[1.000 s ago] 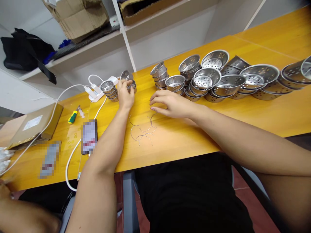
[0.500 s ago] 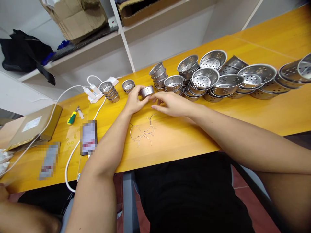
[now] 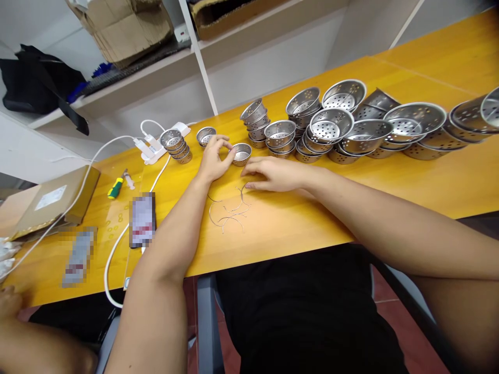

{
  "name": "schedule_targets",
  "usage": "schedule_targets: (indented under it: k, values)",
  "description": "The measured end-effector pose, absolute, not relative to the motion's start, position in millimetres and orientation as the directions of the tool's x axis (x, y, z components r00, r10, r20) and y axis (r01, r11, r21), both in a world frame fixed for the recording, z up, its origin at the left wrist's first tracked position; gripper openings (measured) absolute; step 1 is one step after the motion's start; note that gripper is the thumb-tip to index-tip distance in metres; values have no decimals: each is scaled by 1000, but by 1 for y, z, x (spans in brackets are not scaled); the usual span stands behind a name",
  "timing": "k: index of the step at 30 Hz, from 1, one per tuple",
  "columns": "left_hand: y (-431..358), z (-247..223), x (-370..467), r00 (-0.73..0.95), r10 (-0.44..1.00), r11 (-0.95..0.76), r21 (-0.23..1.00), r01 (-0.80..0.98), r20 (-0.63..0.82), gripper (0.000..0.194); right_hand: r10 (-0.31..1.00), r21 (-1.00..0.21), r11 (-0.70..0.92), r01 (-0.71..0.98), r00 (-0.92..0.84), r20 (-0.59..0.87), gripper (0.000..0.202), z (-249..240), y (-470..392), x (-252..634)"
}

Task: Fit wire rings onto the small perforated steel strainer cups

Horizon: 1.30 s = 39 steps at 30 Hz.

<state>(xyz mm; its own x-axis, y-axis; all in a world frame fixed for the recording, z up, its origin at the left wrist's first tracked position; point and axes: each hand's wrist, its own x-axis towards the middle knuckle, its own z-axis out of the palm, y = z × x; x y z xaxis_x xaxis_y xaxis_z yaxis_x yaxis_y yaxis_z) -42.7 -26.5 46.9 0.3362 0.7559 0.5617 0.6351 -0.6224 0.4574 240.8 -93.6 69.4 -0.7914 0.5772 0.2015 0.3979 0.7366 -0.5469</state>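
Shelves (image 3: pixel 249 45) back the yellow surface (image 3: pixel 280 223); left hand (image 3: pixel 212 162) touches small cup (image 3: pixel 242 154), grip unclear; right hand (image 3: pixel 273 174), grip apart, beside wires (image 3: pixel 242 196).

Rightmost cup (image 3: pixel 491 110) cut off, likely phone (image 3: pixel 142 221) screen pixelated

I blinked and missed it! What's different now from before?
The small round silver metal cup came from the left beside the power strip, was tilted in the left hand, and now sits upright between both hands. The left fingers seem to have let go. The right hand dipped toward the thin curved silver wires. The wires stayed put.
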Motion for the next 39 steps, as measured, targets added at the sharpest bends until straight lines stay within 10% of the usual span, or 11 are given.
schedule_targets:
  k: [6, 13, 29, 39]
  values:
    - [1, 28, -61, 50, 798, -447, 534, 718, 601, 65, 583, -541, 741, 398, -781, 224, 40, 69, -92, 241]
    - [10, 10, -63, -42, 829, -399, 643, 654, 557, 38, 558, -508, 773, 381, -788, 259, 37, 66, -89, 242]
    - [7, 24, -57, -210, 781, -413, 740, 532, 588, 80, 437, -489, 832, 261, -852, 288, 33, 61, -95, 238]
    - [-9, 31, -43, -56, 759, -515, 651, 557, 649, 96, 455, -202, 880, 429, -885, 103, 17, 79, -128, 211]
